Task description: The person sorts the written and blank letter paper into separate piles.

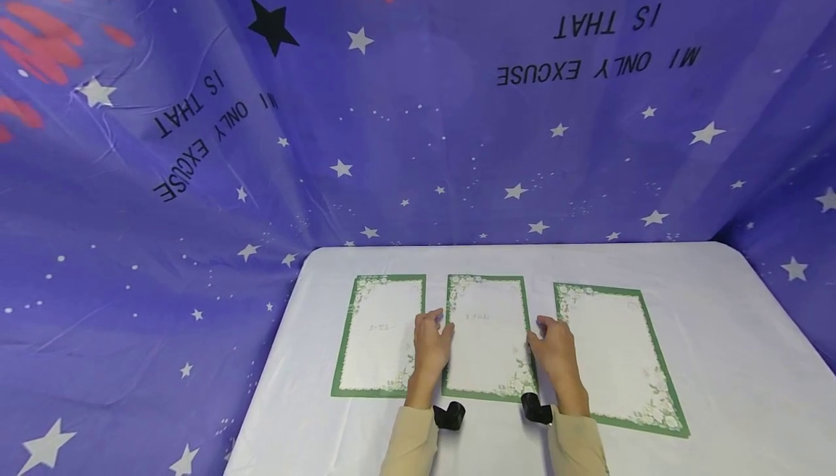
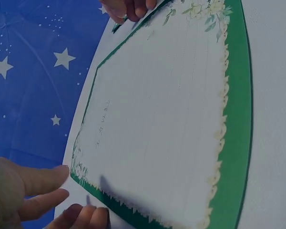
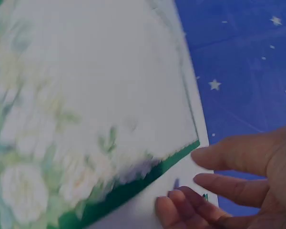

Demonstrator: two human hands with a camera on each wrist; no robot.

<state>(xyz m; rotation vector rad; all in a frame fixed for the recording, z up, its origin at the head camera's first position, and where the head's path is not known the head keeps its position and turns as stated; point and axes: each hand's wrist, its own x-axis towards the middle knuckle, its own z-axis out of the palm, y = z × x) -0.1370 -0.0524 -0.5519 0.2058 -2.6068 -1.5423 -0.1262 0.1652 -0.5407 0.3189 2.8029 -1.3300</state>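
Three white sheets with green borders and pale flower corners lie on the table. The middle sheet [image 1: 486, 345] has a short line of faint writing near its far end. At its left edge is my left hand [image 1: 431, 349], fingers loosely bent, thumb toward the border. My right hand [image 1: 555, 353] is at the opposite edge, its thumb near the green border in the right wrist view. Neither hand pinches the paper. The left sheet [image 1: 385, 353], also with faint writing, is just beyond my left hand. The right sheet [image 1: 617, 353] is partly hidden behind my right hand and forearm.
Under the sheets is a white table [image 1: 496, 436] with rounded far corners. A purple-blue cloth [image 1: 418, 99] with stars and lettering hangs behind and at both sides. Dark wrist-worn devices [image 1: 451, 416] stick out inward from the sleeves, over the near part of the table.
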